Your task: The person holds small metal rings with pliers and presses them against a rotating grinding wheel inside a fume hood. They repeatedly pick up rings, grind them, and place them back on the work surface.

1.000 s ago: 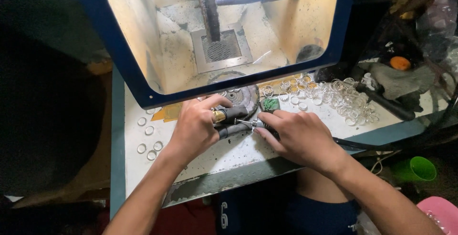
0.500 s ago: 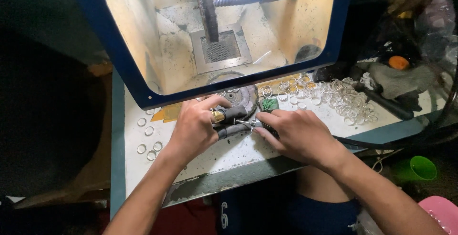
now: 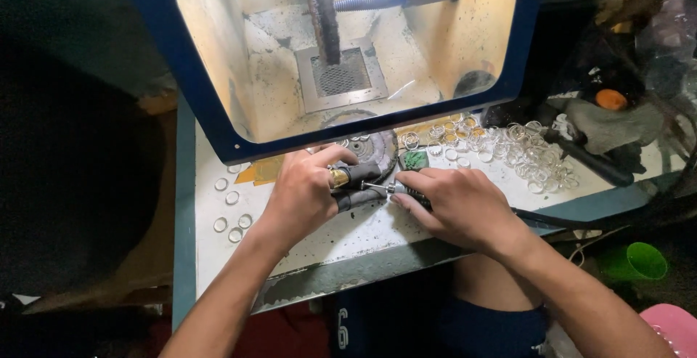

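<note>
While gripped, ring (image 3: 339, 178) between hands.

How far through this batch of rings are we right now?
Hard to say which rings are finished. A few rings lie apart at the left of the bench. In hand: the left hand pinches a gold ring in padded fingers while the right hand holds a small rotary tool to it. A much larger pile of rings waits on the right.

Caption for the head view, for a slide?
Left hand steadies a gold ring while right hand applies a rotary tool.
</note>
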